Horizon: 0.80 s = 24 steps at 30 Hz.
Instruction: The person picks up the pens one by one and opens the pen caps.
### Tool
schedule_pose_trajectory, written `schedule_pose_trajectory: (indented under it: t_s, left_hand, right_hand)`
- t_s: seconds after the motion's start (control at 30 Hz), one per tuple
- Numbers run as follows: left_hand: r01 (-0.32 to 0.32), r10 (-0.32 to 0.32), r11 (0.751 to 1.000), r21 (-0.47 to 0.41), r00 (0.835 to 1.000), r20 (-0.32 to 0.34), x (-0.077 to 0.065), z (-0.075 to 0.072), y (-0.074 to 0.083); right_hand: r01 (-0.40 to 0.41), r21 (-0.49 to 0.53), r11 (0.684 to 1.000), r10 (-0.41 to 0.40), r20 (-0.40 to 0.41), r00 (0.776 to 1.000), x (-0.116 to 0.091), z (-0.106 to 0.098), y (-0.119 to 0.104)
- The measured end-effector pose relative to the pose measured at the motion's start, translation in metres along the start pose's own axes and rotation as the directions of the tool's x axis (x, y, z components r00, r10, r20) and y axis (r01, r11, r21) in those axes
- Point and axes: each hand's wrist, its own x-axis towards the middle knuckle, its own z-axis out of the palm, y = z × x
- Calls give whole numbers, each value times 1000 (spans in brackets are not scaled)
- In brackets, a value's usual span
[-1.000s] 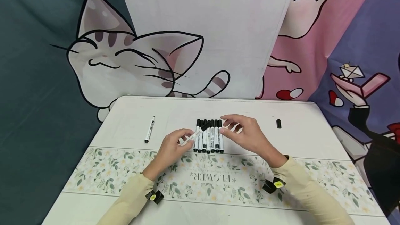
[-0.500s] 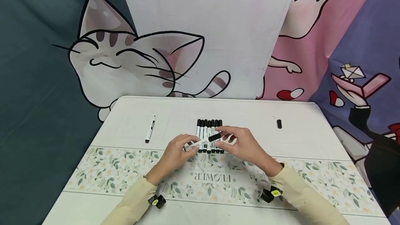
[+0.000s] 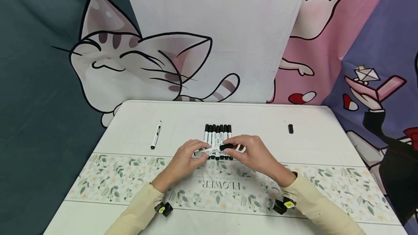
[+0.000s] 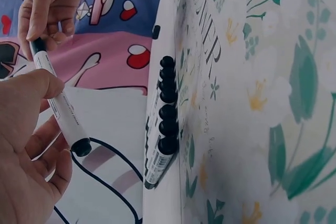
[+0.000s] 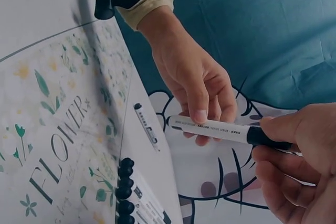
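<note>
A white marker [image 3: 212,150] with a black cap is held level above the table between both hands. My left hand [image 3: 191,157] pinches its white barrel near the plain end, thumb on one side and fingers on the other. On the black cap [image 5: 266,137] the thumb and fingers of my right hand [image 3: 253,152] close from the other end. Behind and below, several capped markers [image 3: 217,137] lie side by side in a row, caps toward the far edge; the hands and the held marker partly cover them in the head view.
An uncapped marker [image 3: 156,135] lies to the left, its tip pointing away. A loose black cap [image 3: 290,128] is on the right of the white table [image 3: 261,119]. A flower-print band [image 3: 117,177] crosses the table in front. Printed cloth [image 3: 209,17] hangs behind.
My right hand has come down and left from beside the row and now grips the marker's cap. The marker has turned from slanting to nearly level, and my left hand has shifted slightly right.
</note>
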Motion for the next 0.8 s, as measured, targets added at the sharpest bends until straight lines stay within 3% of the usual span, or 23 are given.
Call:
schedule_pose_trajectory:
  t_s: [0.37,0.8]
  left_hand:
    - [-45,46,999,24,999,-29,3,-1,10]
    - [-29,26,999,-25,995,-94,0,3,9]
  right_hand:
    - [62,-45,997,-68,-129,989,0,0,-8]
    - [58,14,998,-56,-114,992,-4,4,-9]
